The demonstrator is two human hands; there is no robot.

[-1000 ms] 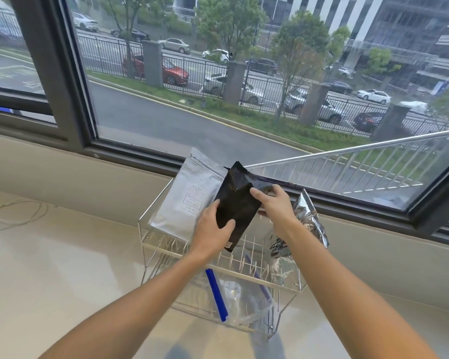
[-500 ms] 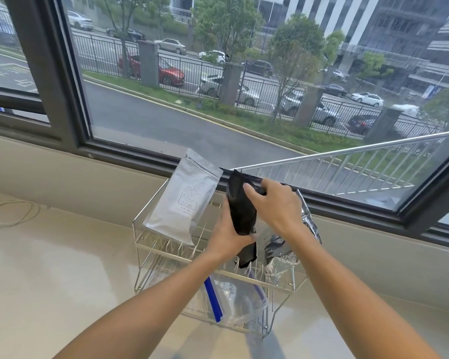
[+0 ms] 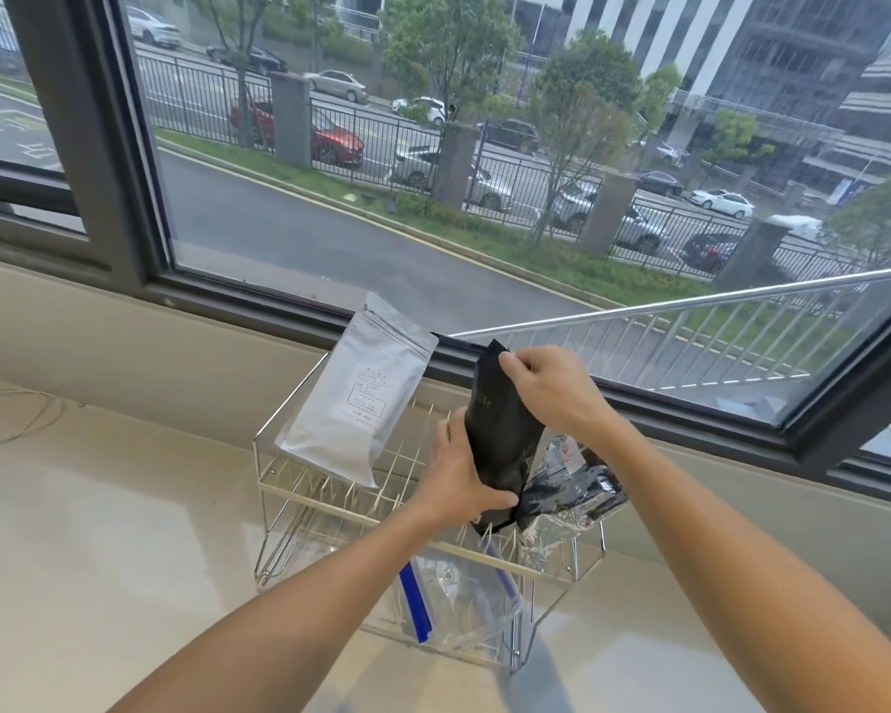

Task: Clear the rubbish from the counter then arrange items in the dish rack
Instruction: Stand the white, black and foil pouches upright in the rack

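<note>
From your head camera, the black pouch (image 3: 502,445) stands nearly upright over the dish rack (image 3: 299,488), long axis vertical, top leaning slightly away. Your left hand (image 3: 459,476) grips its lower edge; your right hand (image 3: 551,388) pinches the top. Its gold print is too small to read, as is the label on the silver pouch (image 3: 353,393).
</note>
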